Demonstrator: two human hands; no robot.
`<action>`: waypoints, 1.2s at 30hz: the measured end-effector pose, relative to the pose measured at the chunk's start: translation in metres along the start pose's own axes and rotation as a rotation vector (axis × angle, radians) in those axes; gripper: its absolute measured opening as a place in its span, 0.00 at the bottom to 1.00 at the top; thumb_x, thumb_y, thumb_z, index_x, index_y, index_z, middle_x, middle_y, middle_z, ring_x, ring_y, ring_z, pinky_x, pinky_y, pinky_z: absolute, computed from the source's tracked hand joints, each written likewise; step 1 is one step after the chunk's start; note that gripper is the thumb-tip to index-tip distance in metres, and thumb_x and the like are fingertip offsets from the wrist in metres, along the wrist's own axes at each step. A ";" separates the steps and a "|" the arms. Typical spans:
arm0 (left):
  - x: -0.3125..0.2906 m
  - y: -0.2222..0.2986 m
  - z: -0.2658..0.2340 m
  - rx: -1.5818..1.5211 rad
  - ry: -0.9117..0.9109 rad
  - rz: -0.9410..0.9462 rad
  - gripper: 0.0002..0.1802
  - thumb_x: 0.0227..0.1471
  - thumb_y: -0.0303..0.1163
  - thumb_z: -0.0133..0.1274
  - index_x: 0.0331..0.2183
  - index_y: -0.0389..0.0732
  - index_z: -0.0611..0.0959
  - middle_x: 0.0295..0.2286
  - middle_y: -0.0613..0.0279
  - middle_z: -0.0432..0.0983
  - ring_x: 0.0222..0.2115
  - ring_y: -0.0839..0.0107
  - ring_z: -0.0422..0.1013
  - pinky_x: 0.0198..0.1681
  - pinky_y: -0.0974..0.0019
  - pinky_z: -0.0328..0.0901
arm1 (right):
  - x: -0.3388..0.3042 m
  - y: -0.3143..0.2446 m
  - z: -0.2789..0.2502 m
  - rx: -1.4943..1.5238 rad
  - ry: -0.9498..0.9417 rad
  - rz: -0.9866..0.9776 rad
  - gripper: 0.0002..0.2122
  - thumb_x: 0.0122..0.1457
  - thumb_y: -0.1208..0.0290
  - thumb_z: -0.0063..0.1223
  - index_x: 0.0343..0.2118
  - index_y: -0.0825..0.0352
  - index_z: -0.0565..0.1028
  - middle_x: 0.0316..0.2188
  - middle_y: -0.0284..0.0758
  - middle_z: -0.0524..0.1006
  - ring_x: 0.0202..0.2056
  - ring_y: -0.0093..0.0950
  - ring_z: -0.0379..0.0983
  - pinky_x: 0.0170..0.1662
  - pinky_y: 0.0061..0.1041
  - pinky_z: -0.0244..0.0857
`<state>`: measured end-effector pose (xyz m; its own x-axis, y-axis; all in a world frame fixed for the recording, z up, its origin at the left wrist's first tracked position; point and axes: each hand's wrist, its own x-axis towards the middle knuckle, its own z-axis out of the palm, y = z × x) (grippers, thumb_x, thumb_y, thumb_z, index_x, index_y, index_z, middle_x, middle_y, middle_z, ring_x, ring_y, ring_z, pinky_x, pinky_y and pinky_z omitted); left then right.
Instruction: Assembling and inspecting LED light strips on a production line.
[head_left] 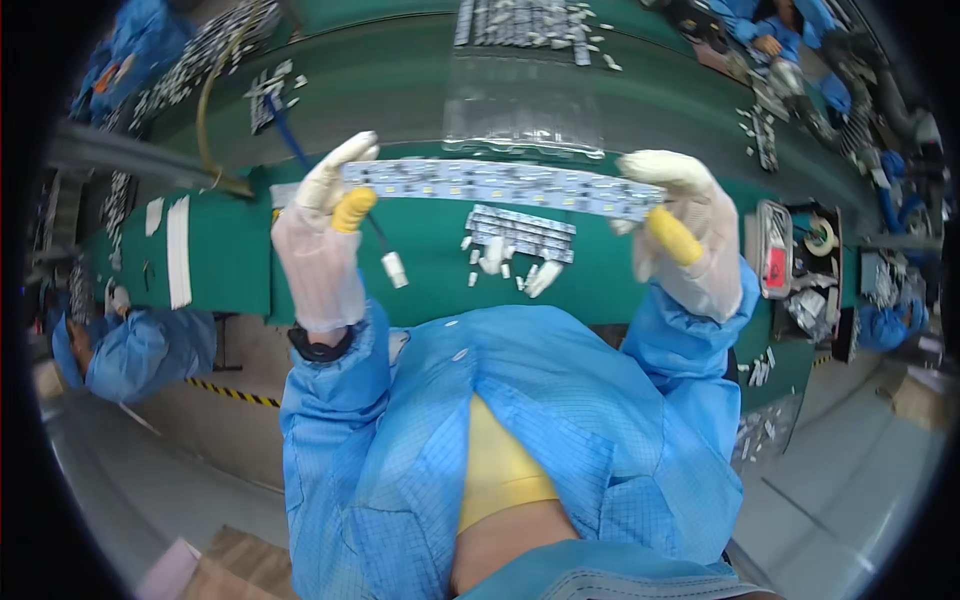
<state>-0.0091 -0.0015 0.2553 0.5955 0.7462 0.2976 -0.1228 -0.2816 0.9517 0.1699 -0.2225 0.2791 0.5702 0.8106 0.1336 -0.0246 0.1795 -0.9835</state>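
Observation:
Stretched between my two hands is a long, pale circuit board panel [500,187] with rows of small components, raised above the green bench. My left hand [335,200], in a white glove with a yellow thumb cover, pinches its left end. At the other end my right hand [685,220], gloved the same way, grips it with thumb and fingers. Below the panel, on the bench mat, lies a small stack of similar circuit boards [520,235]. White small pieces [493,255] are scattered beside that stack, close in front of me.
A clear plastic tray [525,112] lies beyond the panel. Many boards [525,22] sit at the far side. On the right stands a box [808,260] with a tape roll; white strips [179,250] lie left. Co-workers in blue, one at left [150,350], sit nearby.

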 end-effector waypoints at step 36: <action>-0.001 -0.035 -0.010 0.095 -0.022 -0.157 0.17 0.54 0.33 0.47 0.42 0.33 0.78 0.37 0.49 0.78 0.27 0.71 0.75 0.33 0.75 0.67 | 0.015 0.014 -0.012 0.125 -0.026 0.237 0.17 0.63 0.57 0.41 0.33 0.71 0.70 0.13 0.34 0.72 0.10 0.20 0.66 0.13 0.16 0.58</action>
<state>-0.0133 0.0138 0.2227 0.6185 0.7726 0.1434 0.0476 -0.2190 0.9746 0.1881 -0.2140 0.2657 0.5148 0.8521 -0.0941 -0.2575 0.0490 -0.9650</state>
